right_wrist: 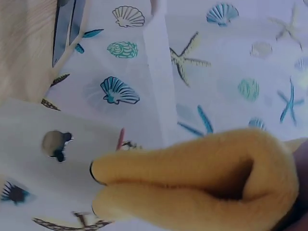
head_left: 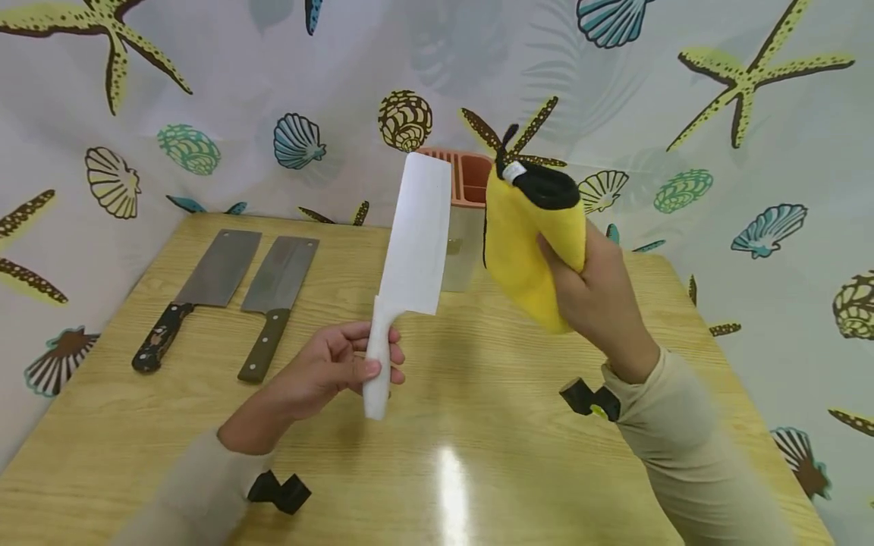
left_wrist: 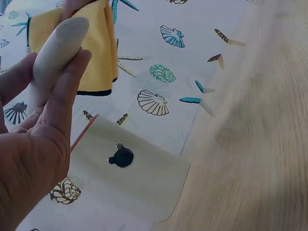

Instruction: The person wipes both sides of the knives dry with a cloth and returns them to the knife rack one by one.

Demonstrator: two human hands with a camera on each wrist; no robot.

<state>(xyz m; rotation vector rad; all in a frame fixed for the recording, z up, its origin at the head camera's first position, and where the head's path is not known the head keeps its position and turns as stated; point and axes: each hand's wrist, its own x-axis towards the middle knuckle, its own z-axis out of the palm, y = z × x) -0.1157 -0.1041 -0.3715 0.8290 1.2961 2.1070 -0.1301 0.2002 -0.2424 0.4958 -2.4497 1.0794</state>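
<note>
A cleaver with a white handle stands upright, blade up, above the middle of the table. My left hand grips its handle between thumb and fingers; the handle's end shows close up in the left wrist view. To the right, my right hand holds a folded yellow cloth with black edging and a small loop, raised and apart from the blade. In the right wrist view the cloth hangs in a fold and covers most of the fingers.
Two more cleavers lie on the wooden table at the left, one with a worn black handle, one with an olive handle. Behind the raised blade stands a knife holder with an orange slotted top. Patterned cloth hangs behind the table.
</note>
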